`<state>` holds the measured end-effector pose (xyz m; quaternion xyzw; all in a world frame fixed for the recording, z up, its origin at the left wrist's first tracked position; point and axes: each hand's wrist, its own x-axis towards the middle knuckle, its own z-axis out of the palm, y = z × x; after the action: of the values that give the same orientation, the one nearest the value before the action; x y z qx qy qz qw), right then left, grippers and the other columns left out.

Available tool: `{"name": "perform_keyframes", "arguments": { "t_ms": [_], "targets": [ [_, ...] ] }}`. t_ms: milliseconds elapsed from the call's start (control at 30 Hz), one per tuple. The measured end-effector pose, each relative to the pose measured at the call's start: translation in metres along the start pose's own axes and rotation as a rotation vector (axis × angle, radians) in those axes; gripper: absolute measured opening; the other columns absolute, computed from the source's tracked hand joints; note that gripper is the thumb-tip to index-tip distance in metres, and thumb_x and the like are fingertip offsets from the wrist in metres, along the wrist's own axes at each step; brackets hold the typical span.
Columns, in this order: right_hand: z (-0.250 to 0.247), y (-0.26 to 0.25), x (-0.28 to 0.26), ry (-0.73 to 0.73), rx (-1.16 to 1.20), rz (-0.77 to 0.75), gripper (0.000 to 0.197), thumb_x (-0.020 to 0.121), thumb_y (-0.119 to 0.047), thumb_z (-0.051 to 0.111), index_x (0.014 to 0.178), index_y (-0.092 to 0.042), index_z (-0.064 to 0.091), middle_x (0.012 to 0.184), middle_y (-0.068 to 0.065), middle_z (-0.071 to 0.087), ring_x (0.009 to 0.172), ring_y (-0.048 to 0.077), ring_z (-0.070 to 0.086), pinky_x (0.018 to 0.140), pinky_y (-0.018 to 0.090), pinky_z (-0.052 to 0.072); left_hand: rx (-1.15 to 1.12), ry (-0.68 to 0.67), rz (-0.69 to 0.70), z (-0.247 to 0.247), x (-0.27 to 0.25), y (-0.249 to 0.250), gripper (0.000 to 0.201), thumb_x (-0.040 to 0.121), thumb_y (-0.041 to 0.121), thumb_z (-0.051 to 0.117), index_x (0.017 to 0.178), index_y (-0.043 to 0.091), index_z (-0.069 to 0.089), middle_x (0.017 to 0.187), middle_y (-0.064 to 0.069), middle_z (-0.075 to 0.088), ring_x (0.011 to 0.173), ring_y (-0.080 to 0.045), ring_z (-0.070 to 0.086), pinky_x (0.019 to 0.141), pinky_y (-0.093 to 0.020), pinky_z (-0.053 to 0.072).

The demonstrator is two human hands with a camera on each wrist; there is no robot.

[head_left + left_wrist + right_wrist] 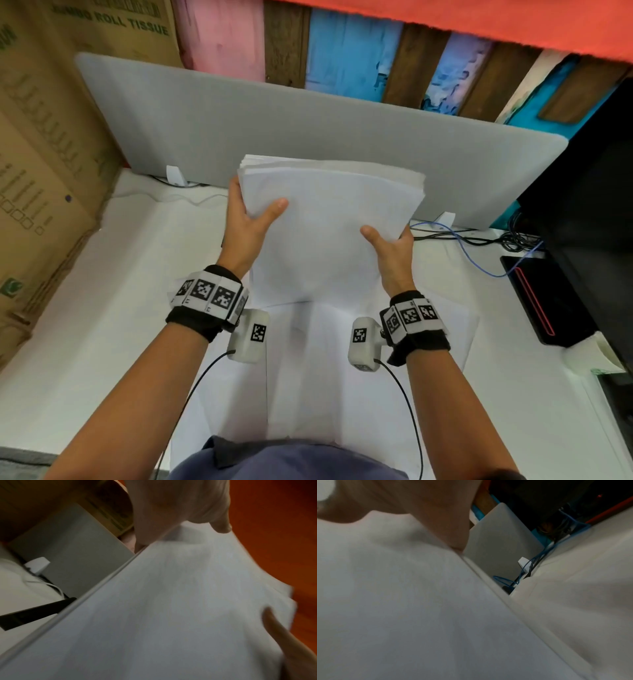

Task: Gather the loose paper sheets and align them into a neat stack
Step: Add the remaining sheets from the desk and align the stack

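Observation:
A thick stack of white paper sheets (325, 222) is held up off the white desk, tilted toward me, its lower edge close to the sheets below. My left hand (248, 219) grips its left edge, thumb on the front and fingers behind. My right hand (390, 246) grips the right edge the same way. The stack's top corners are fanned and uneven. More loose sheets (325, 370) lie flat on the desk between my forearms. The left wrist view shows the stack (171, 608) under my left hand (180, 507). The right wrist view shows the stack (402, 601) below my right hand (428, 507).
A grey divider panel (308, 120) stands behind the stack. Cardboard boxes (41, 171) wall off the left side. At the right are a black monitor (589, 205), tangled cables (479, 240) and a black device with a red stripe (534, 301).

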<state>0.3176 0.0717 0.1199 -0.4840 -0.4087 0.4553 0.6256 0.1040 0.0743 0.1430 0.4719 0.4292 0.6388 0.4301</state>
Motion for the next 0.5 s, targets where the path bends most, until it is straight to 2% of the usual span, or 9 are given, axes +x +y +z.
{"name": "perform_keyframes", "arguments": {
  "t_ms": [67,167,267,333,400,500],
  "targets": [
    [0.003,-0.005,0.003,-0.024,0.004,-0.008,0.054,0.055,-0.023,0.078,0.102,-0.025,0.052,0.101,-0.004,0.062,0.084,-0.001,0.065,0.074,0.019,0.053,-0.022,0.006,0.013,-0.002,0.005,0.004,0.058,0.064,0.04,0.068,0.113,0.027,0.039,0.115,0.002,0.054,0.103,-0.008,0.059,0.086,-0.029,0.052],
    [0.007,-0.008,0.005,-0.044,-0.032,-0.014,0.046,0.067,-0.002,0.078,0.097,-0.027,0.054,0.096,-0.006,0.063,0.078,-0.005,0.065,0.071,0.015,0.052,0.028,-0.045,0.014,0.001,0.007,0.007,0.065,0.066,0.04,0.068,0.119,0.028,0.034,0.125,-0.003,0.047,0.113,-0.015,0.053,0.093,-0.031,0.049],
    [0.004,0.001,0.004,-0.009,-0.067,0.02,0.038,0.072,0.004,0.073,0.093,-0.025,0.059,0.092,-0.007,0.066,0.076,-0.003,0.066,0.072,0.017,0.053,0.032,0.019,-0.001,0.001,0.011,0.002,0.06,0.075,0.027,0.07,0.123,0.029,0.034,0.126,0.0,0.048,0.11,-0.011,0.054,0.09,-0.025,0.051],
    [0.002,0.009,0.001,-0.018,-0.089,0.061,0.034,0.074,0.003,0.072,0.093,-0.024,0.061,0.09,-0.008,0.067,0.077,-0.001,0.067,0.074,0.019,0.053,0.055,0.042,-0.051,-0.001,0.009,-0.005,0.054,0.081,0.015,0.069,0.125,0.02,0.038,0.124,-0.002,0.052,0.107,-0.01,0.057,0.091,-0.028,0.051],
    [0.002,0.009,-0.002,-0.001,-0.067,0.074,0.03,0.077,0.001,0.071,0.091,-0.023,0.062,0.087,-0.01,0.068,0.075,-0.002,0.067,0.071,0.016,0.051,0.08,0.061,-0.08,0.001,0.002,-0.012,0.045,0.084,0.01,0.066,0.123,0.014,0.045,0.116,0.0,0.058,0.102,-0.008,0.06,0.091,-0.031,0.051],
    [0.005,-0.007,-0.004,0.014,-0.036,0.013,0.024,0.079,-0.003,0.069,0.091,-0.023,0.062,0.088,-0.009,0.068,0.077,0.001,0.066,0.074,0.018,0.053,0.06,0.114,-0.013,0.004,-0.004,-0.003,0.035,0.087,0.008,0.062,0.117,0.018,0.047,0.107,0.007,0.06,0.095,0.0,0.061,0.084,-0.022,0.05]
  ]
}}
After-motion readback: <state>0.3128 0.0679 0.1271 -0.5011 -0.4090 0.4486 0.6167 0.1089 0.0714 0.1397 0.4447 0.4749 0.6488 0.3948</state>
